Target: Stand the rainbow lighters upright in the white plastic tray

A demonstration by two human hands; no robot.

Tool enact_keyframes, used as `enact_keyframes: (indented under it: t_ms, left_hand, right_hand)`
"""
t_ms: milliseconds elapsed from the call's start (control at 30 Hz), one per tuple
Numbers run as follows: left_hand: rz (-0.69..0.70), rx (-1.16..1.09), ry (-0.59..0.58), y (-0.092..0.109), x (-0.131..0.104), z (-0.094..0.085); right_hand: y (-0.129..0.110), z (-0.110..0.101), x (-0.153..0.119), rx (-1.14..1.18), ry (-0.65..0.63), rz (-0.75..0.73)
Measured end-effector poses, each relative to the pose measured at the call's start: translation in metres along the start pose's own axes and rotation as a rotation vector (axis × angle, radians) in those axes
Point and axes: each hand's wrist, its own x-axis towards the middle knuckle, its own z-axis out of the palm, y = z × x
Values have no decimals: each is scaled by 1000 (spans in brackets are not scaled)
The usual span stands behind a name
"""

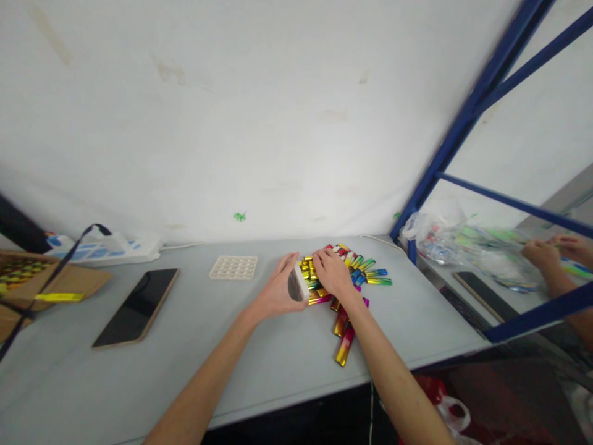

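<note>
My left hand (280,287) is wrapped round a small white-rimmed container (302,283) tipped on its side, its thumb below and fingers above. The open side of the container, if it has one, is turned away from me. Against its right side lie shiny foil-wrapped sticks (343,351) in gold, red, blue, green and purple, heaped and fanned out on the table. My right hand (331,272) is over this heap, its bent fingers closed on gold sticks beside the container. The palm hides part of the pile.
A white tray with rows of round hollows (233,267) lies to the left on the grey table (278,364). Further left are a dark phone (138,308), a power strip (111,248) and a cardboard box (69,278). Blue metal framing (456,148) rises at right; another person's hands (546,253) show beyond it.
</note>
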Motion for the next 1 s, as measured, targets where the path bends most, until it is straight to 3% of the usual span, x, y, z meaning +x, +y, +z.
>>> enact_keyframes:
  t_ms: [200, 400, 833, 1000]
  left_hand:
    - [18, 21, 19, 0, -1, -1]
    - [43, 64, 29, -1, -2, -3]
    - [24, 86, 19, 6, -7, -14]
    - [-6, 91, 42, 6, -8, -11]
  right_hand:
    - [21, 8, 1, 133, 90, 140]
    - [36, 8, -1, 136, 82, 159]
    - [34, 3, -6, 107, 87, 145]
    - [22, -2, -7, 140, 109, 87]
